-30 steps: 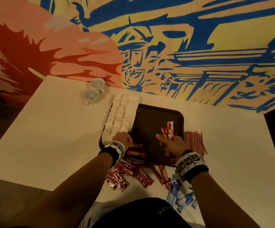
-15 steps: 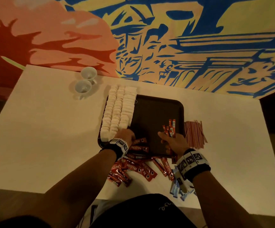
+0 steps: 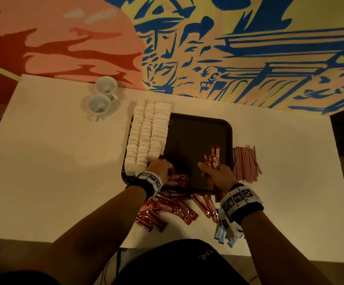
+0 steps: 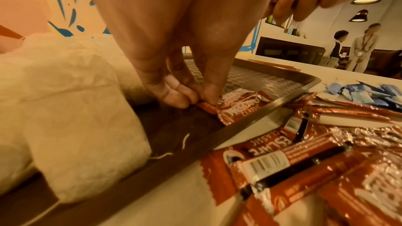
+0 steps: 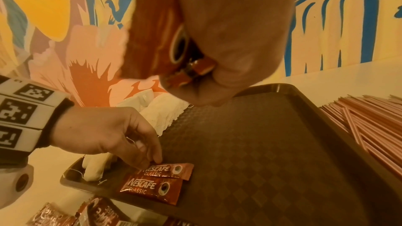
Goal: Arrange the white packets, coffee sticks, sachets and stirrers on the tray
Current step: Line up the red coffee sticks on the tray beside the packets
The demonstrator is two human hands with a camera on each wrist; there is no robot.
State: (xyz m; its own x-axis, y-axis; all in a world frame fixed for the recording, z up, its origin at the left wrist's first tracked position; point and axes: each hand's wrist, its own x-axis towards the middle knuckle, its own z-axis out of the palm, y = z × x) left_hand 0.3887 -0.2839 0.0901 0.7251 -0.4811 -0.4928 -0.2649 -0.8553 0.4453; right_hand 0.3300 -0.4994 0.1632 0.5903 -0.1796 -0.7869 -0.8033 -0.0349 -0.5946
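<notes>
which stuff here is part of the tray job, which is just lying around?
Job:
tray
white packets
coffee sticks
blue sachets
stirrers
left hand, pinching a stick
right hand, holding sticks

Lying about:
two cups

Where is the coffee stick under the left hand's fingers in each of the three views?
Head: coffee stick near the tray's near edge, centre.
Left wrist: centre, under the fingers.
Right wrist: lower centre, farther of two.
Shared landmark: white packets.

White table [image 3: 43, 161] carries tray [image 3: 229, 132], cups [image 3: 102, 95], stirrers [image 3: 246, 163], loose coffee sticks [image 3: 167, 210].
</notes>
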